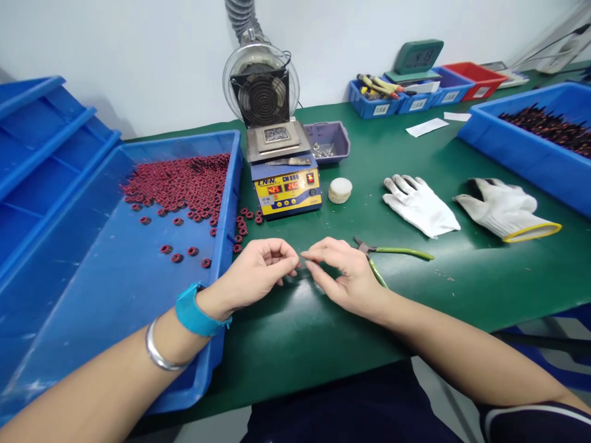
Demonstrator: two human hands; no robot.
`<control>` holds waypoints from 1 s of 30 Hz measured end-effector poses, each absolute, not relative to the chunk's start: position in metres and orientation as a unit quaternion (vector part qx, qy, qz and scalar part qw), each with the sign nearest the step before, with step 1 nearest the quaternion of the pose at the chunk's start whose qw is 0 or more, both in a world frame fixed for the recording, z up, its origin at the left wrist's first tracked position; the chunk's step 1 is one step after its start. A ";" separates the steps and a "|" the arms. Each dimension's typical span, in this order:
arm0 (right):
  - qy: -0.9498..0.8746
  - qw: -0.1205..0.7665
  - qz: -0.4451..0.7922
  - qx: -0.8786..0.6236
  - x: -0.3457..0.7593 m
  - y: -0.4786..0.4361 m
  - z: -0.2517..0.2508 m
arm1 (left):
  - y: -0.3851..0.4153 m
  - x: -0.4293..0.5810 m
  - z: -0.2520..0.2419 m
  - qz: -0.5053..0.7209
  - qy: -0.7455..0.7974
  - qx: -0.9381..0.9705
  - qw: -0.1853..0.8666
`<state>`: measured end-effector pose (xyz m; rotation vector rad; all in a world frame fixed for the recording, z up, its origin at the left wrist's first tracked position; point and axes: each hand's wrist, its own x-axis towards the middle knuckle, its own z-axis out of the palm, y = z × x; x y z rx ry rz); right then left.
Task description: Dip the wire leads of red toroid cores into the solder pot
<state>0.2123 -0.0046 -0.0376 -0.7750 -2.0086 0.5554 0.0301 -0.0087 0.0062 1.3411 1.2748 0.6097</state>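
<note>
My left hand (pixel 263 271), with a teal band and a silver bangle on its wrist, is over the green table (pixel 295 344) with thumb and fingers pinched. Anything between those fingertips is too small to make out. Facing it, my right hand (pixel 344 274) has its thumb and index finger curved towards each other close to the left fingertips, and whatever they may hold cannot be seen. Green-handled cutters (pixel 401 251) lie open just beyond the right hand. Small red and black rings (pixel 241 227) lie on the table beyond the left hand.
A blue tray (pixel 115 271) with many rings is at left, beside stacked blue bins (pixel 41 154). Behind the hands are a solder pot (pixel 289 191), a fan (pixel 264 95) and a white round pad (pixel 340 189). White gloves (pixel 422 206) and another blue tray (pixel 521 157) are at right.
</note>
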 end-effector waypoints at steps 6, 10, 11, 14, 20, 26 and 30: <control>-0.803 0.445 0.249 -0.308 0.212 -0.004 -0.040 | -0.009 0.029 0.006 0.252 0.540 0.573 0.563; -0.800 0.442 0.265 -0.307 0.213 -0.004 -0.041 | -0.008 0.029 0.006 0.254 0.537 0.576 0.562; -0.799 0.442 0.269 -0.307 0.213 -0.004 -0.041 | -0.008 0.029 0.006 0.255 0.536 0.576 0.562; -0.795 0.442 0.277 -0.310 0.214 -0.005 -0.039 | -0.008 0.030 0.007 0.259 0.536 0.577 0.559; -0.789 0.467 0.267 -0.296 0.215 -0.007 -0.037 | -0.009 0.029 0.006 0.255 0.532 0.570 0.571; -0.809 0.450 0.245 -0.289 0.215 -0.005 -0.036 | -0.009 0.028 0.006 0.232 0.520 0.566 0.596; -0.818 0.435 0.242 -0.290 0.216 -0.005 -0.037 | -0.010 0.029 0.007 0.226 0.521 0.565 0.598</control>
